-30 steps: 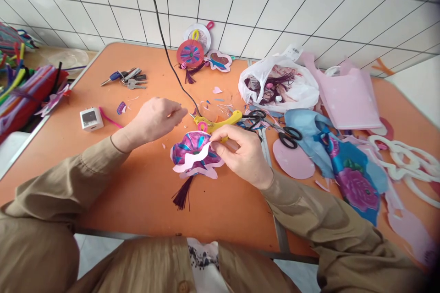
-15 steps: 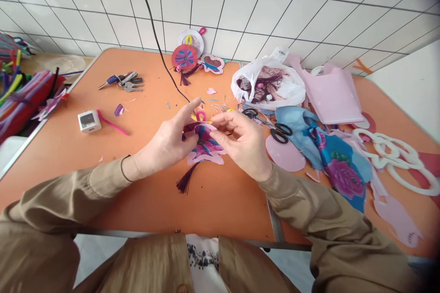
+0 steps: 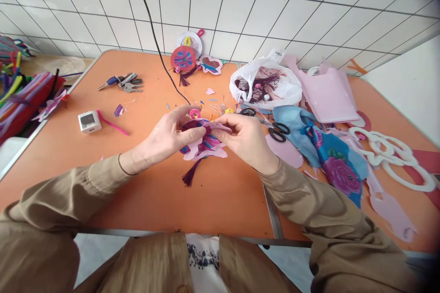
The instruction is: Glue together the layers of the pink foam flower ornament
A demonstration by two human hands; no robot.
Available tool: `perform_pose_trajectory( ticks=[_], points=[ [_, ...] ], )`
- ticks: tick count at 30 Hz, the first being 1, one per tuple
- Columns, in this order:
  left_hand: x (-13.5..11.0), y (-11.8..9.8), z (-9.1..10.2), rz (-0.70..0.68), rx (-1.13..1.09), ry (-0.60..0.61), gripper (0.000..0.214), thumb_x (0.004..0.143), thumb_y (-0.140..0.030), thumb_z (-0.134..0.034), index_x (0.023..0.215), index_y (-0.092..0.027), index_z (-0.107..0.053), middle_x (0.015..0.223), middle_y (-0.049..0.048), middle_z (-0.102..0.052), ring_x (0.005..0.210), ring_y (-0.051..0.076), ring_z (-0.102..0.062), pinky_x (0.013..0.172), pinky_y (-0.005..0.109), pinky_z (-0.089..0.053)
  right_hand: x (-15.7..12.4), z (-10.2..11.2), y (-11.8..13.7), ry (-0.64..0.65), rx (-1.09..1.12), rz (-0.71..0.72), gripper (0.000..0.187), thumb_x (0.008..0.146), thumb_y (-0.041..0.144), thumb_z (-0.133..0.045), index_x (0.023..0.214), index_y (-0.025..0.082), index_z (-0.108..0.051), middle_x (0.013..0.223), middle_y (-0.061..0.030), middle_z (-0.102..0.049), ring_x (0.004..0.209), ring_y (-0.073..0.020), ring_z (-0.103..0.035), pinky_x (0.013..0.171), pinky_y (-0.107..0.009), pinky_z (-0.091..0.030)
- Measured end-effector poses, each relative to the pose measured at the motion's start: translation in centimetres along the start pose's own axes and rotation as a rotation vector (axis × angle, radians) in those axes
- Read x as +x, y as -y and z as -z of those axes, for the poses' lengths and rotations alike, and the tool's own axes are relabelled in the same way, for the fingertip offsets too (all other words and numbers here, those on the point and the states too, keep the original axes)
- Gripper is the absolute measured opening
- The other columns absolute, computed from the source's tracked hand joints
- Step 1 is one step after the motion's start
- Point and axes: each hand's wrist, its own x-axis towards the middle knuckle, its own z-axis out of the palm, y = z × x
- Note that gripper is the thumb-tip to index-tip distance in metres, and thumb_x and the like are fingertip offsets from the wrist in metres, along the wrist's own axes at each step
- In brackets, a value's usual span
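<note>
Between my hands, above the orange table (image 3: 178,201), is a fabric ornament (image 3: 211,146) with a wavy pale-pink border and a purple and blue middle. A dark purple tassel (image 3: 192,172) hangs from its near edge, and a pink loop (image 3: 195,113) sticks up at the far edge. My left hand (image 3: 172,135) pinches the ornament from the left, thumb pressed on its front. On the right, my right hand (image 3: 244,139) grips the pink edge between thumb and fingers. The fingers behind the ornament are partly hidden.
Black scissors (image 3: 268,124) lie right of my hands, beside blue floral fabric (image 3: 340,169) and white rings (image 3: 395,151). A white plastic bag (image 3: 288,87) and finished-looking ornaments (image 3: 184,58) are at the back. Keys (image 3: 127,81) and a white charger (image 3: 90,121) lie left. A black cable (image 3: 154,32) hangs down behind.
My left thumb has come down onto the front of the ornament, and the raised left index finger has lowered. The ornament is tilted and more folded; its tassel has shifted slightly right.
</note>
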Motion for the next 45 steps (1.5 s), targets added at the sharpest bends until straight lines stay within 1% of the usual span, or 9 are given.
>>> perform_pose_trajectory(
  ticks=[3, 7, 11, 17, 21, 30, 35, 38, 45],
  points=[
    [-0.2, -0.3, -0.3, -0.006, 0.036, -0.051, 0.056, 0.068, -0.037, -0.077, 0.114, -0.012, -0.057, 0.085, 0.0063, -0.069, 0.070, 0.017, -0.065, 0.059, 0.026, -0.051, -0.2, -0.2, -0.1, -0.028, -0.063, 0.077, 0.013, 0.083, 0.030, -0.068, 0.083, 0.018, -0.071, 0.077, -0.0018, -0.073, 0.070, -0.0153, -0.066, 0.064, -0.027, -0.052],
    [-0.3, -0.6, -0.5, 0.007, 0.084, -0.066, 0.022, 0.075, -0.029, -0.066, 0.090, -0.012, -0.064, 0.070, 0.0032, -0.067, 0.061, 0.015, -0.062, 0.056, 0.025, -0.048, -0.4, -0.2, -0.4, -0.052, -0.189, 0.180, 0.008, 0.083, 0.026, -0.068, 0.082, 0.019, -0.073, 0.082, -0.0039, -0.075, 0.075, -0.0175, -0.068, 0.070, -0.030, -0.053],
    [-0.2, -0.6, -0.3, 0.096, -0.024, -0.045, 0.017, 0.075, -0.023, -0.058, 0.081, -0.010, -0.068, 0.065, 0.0049, -0.068, 0.054, 0.014, -0.058, 0.051, 0.026, -0.046, -0.3, 0.1, -0.4, -0.037, -0.074, 0.107, 0.016, 0.079, 0.028, -0.072, 0.090, 0.018, -0.073, 0.088, -0.0052, -0.076, 0.076, -0.0178, -0.069, 0.070, -0.030, -0.056],
    [0.2, -0.5, 0.2, 0.133, -0.168, 0.023, 0.009, 0.066, -0.016, -0.061, 0.071, -0.012, -0.068, 0.059, 0.0026, -0.066, 0.050, 0.012, -0.057, 0.050, 0.025, -0.045, 0.2, 0.8, 0.2, -0.013, 0.006, 0.022, 0.018, 0.080, 0.031, -0.069, 0.068, 0.017, -0.069, 0.064, -0.0015, -0.069, 0.059, -0.0128, -0.060, 0.055, -0.026, -0.049],
    [0.6, -0.8, 0.8, 0.177, -0.165, 0.081, 0.014, 0.061, -0.013, -0.063, 0.073, -0.013, -0.067, 0.063, 0.0015, -0.068, 0.055, 0.013, -0.060, 0.052, 0.025, -0.046, 0.5, 1.2, 0.2, -0.044, 0.076, -0.036, 0.019, 0.077, 0.033, -0.070, 0.067, 0.017, -0.068, 0.062, -0.0019, -0.068, 0.057, -0.0131, -0.060, 0.054, -0.027, -0.048],
    [0.8, -0.2, 0.7, 0.101, -0.097, -0.056, 0.027, 0.072, -0.029, -0.066, 0.094, -0.012, -0.066, 0.079, 0.0040, -0.070, 0.069, 0.016, -0.065, 0.064, 0.028, -0.051, 0.6, 1.1, -0.2, -0.169, 0.139, -0.045, 0.020, 0.076, 0.034, -0.071, 0.066, 0.017, -0.066, 0.064, -0.0008, -0.067, 0.057, -0.0113, -0.056, 0.054, -0.026, -0.046],
    [0.8, 0.1, 0.3, 0.017, -0.160, -0.181, 0.019, 0.075, -0.025, -0.065, 0.088, -0.012, -0.065, 0.077, 0.0023, -0.069, 0.065, 0.012, -0.061, 0.058, 0.022, -0.049, 0.8, 0.9, -1.0, -0.087, 0.255, -0.097, 0.020, 0.076, 0.033, -0.070, 0.067, 0.016, -0.064, 0.062, 0.0015, -0.062, 0.058, -0.0098, -0.054, 0.054, -0.024, -0.044],
    [0.8, 0.2, 0.3, -0.045, -0.148, -0.201, 0.017, 0.077, -0.024, -0.062, 0.089, -0.012, -0.066, 0.079, 0.0030, -0.069, 0.066, 0.013, -0.062, 0.059, 0.022, -0.050, 0.8, 0.9, -1.2, -0.016, 0.306, -0.107, 0.019, 0.079, 0.033, -0.068, 0.070, 0.017, -0.065, 0.065, 0.0017, -0.062, 0.061, -0.0103, -0.055, 0.058, -0.024, -0.045],
    [0.0, 0.3, -0.3, -0.086, 0.051, -0.185, 0.034, 0.088, -0.032, -0.052, 0.110, -0.012, -0.068, 0.079, 0.0037, -0.067, 0.060, 0.013, -0.059, 0.048, 0.021, -0.045, 0.6, 0.9, -1.4, 0.021, 0.229, -0.016, 0.022, 0.082, 0.035, -0.067, 0.070, 0.017, -0.067, 0.069, 0.0001, -0.067, 0.064, -0.0110, -0.058, 0.061, -0.025, -0.047]
  ],
)
